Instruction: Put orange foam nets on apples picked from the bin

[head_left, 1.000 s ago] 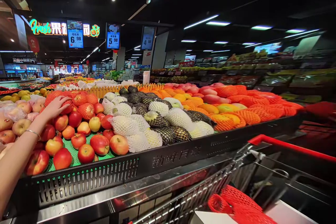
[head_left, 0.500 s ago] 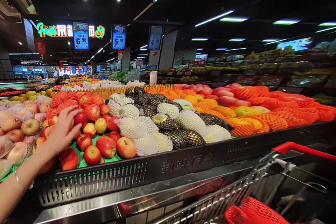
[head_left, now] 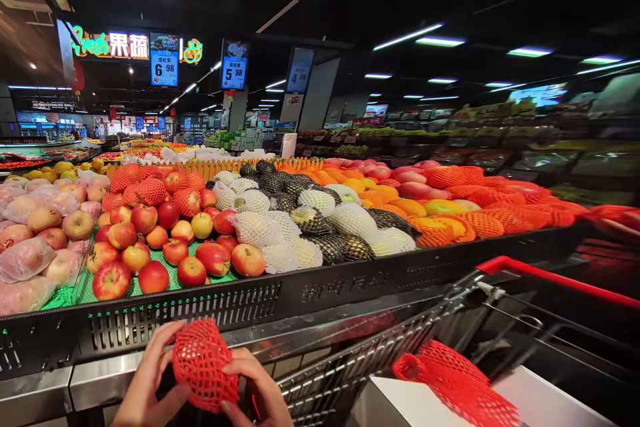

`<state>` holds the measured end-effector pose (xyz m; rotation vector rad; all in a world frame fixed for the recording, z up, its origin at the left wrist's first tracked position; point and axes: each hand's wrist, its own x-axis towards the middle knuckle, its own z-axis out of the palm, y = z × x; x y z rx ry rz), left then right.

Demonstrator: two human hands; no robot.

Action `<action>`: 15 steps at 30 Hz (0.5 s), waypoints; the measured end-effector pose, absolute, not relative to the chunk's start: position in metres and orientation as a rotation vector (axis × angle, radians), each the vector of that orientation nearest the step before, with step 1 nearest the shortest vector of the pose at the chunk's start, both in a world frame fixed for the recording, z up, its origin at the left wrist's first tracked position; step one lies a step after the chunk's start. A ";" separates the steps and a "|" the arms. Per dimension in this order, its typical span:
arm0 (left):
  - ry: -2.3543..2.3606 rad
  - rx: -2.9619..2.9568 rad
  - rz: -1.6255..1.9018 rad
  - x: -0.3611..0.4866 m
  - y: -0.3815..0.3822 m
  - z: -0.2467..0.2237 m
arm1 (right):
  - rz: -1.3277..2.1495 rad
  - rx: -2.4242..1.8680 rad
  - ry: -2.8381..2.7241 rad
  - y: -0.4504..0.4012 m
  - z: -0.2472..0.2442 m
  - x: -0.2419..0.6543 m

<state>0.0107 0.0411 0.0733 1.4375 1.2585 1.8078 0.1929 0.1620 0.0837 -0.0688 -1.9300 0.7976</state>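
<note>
Low in front of the display, a round fruit in a red foam net [head_left: 204, 363] is between my two hands. My left hand [head_left: 153, 387] grips it from the left side, fingers behind and thumb at the front. From the right, the fingers of my right hand [head_left: 260, 383] press on the net. The netting covers most of the fruit, so its kind is hard to make out. Beyond the hands, loose red apples [head_left: 191, 272] lie on a green mat in a black slotted bin [head_left: 175, 310]. Apples in red nets [head_left: 150, 191] are heaped behind them.
A shopping cart [head_left: 550, 277] with a red handle stands at right; inside it are red foam nets [head_left: 450, 380] and a white box [head_left: 410, 400]. Film-wrapped apples [head_left: 27, 260] lie left. White-netted fruit [head_left: 265, 227] and orange-netted mangoes [head_left: 483, 223] extend right. A metal ledge [head_left: 105, 380] runs below.
My left hand has come down from above the apples to below the bin's front edge. Both hands now hold the red-netted fruit. The view has shifted, showing more of the cart's contents.
</note>
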 end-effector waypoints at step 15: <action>1.729 1.859 1.728 -0.029 -0.002 0.024 | 1.417 -0.243 -2.371 0.124 0.075 0.141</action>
